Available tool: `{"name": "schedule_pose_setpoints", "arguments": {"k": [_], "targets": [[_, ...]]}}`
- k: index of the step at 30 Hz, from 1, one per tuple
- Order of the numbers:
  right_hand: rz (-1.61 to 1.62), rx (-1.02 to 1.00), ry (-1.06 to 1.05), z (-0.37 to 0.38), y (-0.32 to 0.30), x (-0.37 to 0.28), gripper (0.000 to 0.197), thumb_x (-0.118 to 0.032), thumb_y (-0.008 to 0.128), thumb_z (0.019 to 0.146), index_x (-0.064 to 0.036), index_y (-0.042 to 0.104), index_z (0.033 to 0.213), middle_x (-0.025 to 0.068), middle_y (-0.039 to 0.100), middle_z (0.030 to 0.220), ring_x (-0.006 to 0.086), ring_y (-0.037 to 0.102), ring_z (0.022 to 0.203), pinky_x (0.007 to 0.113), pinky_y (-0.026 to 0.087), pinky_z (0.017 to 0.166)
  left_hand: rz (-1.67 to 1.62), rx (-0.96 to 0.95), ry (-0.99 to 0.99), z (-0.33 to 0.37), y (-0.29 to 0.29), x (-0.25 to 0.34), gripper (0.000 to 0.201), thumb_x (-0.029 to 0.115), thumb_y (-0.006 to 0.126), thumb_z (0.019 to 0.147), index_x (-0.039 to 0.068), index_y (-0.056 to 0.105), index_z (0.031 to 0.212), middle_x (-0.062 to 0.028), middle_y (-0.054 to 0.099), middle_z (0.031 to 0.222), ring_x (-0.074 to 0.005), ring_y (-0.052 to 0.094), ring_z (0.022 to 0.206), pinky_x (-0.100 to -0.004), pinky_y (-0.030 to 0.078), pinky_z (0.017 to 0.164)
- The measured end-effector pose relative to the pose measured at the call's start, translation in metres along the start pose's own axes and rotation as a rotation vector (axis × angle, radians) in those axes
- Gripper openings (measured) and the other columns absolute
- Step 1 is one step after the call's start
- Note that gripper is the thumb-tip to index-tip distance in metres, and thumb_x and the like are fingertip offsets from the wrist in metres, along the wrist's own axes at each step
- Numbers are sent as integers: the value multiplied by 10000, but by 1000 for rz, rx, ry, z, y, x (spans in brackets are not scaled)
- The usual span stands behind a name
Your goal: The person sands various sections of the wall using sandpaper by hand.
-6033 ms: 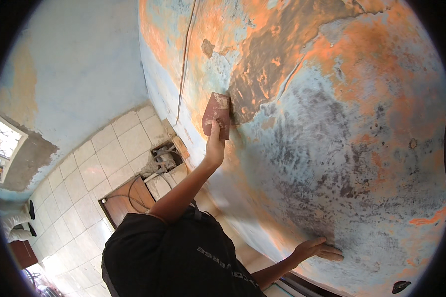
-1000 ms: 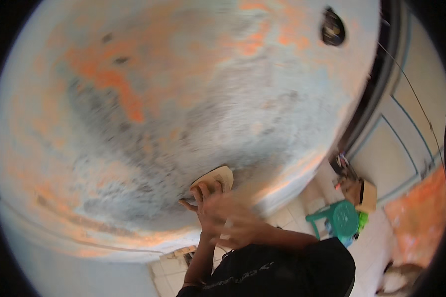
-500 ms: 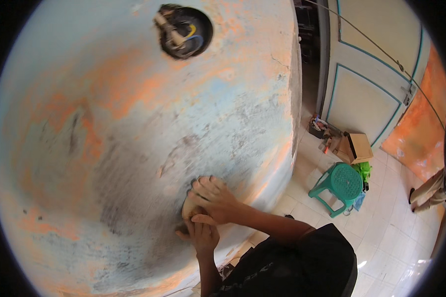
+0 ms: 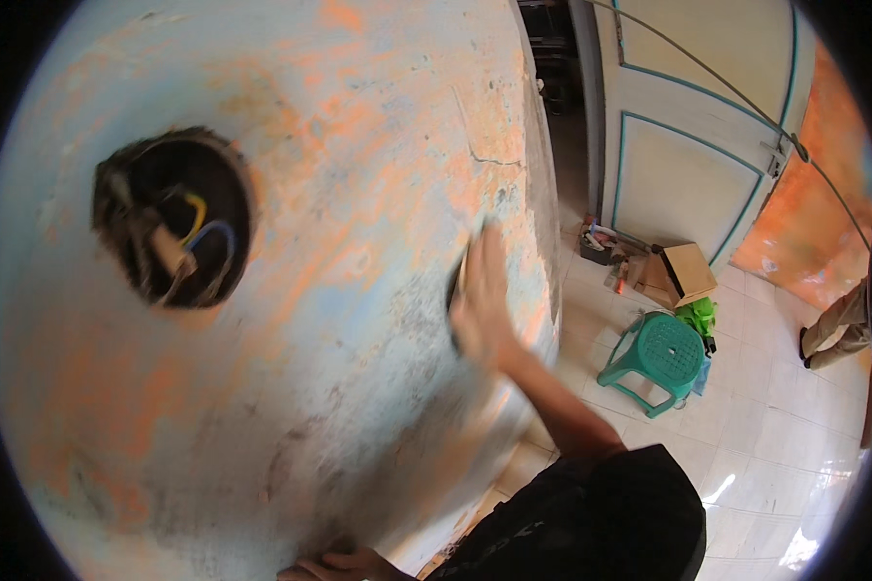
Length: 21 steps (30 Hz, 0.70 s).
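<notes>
My right hand [image 4: 486, 305] presses flat against a worn wall [image 4: 358, 271] of patchy pale blue and orange, near its right edge. Under that palm is a sanding pad; only its dark, thin edge [image 4: 455, 290] shows, and the hand is smeared by motion. Low in the picture, my left hand [image 4: 344, 564] rests at the wall with nothing visible in it, its fingers apart and partly cut off by the lower edge. Grey scuffs and a dark shadow lie on the wall between both hands.
At upper left a round hole [image 4: 228, 174] in the wall holds yellow and blue wires. To the right stand a green plastic stool [image 4: 669, 349], a cardboard box [image 4: 686, 273] and a panelled door [image 4: 683, 184]. A cord [image 4: 717, 82] crosses there. Another person's legs [image 4: 843, 324] show farther right.
My right hand has slid up and right along the wall with the pad. My left hand has come off the pad and dropped lower left. The view has shifted, bringing the wired hole nearer.
</notes>
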State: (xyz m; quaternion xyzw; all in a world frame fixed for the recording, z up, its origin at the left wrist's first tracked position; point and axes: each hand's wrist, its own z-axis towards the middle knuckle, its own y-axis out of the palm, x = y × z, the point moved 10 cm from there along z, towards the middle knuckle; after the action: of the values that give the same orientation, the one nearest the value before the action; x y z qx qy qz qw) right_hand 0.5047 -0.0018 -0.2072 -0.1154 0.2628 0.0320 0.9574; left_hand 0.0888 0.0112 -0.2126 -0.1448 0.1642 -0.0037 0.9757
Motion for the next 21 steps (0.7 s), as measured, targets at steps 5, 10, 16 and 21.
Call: {"name": "schedule_pose_setpoints", "arguments": {"k": [5,10,16,21], "targets": [[58,-191,-157,-51,22,-17,821,-500,411,934,64,118,1455,362,45,1492,501,53,1400,592,82,1111,-82,134,-93,6,1,16,1021,531,641,823,18,56,1485,-209,157,1537,-417,243,1379,-407,189,1137],[28,41,33,138,-48,49,711,-457,269,989,41,112,1472,295,30,1526,388,11,1436,429,36,1163,-151,207,-140,10,5,25,981,522,618,835,18,77,1480,-208,166,1534,-414,244,1379,-415,192,1135],[62,91,54,154,-58,83,695,-441,265,992,48,134,1468,295,17,1527,383,1,1437,419,32,1163,-177,254,-159,15,9,30,932,511,589,849,18,102,1473,-208,177,1531,-411,246,1379,-425,195,1133],[181,14,126,7,-11,91,712,-422,296,992,55,71,1471,277,-31,1536,405,-36,1432,460,2,1150,-185,292,-166,22,5,37,893,502,566,861,18,123,1468,-207,186,1527,-409,248,1380,-432,198,1131]]}}
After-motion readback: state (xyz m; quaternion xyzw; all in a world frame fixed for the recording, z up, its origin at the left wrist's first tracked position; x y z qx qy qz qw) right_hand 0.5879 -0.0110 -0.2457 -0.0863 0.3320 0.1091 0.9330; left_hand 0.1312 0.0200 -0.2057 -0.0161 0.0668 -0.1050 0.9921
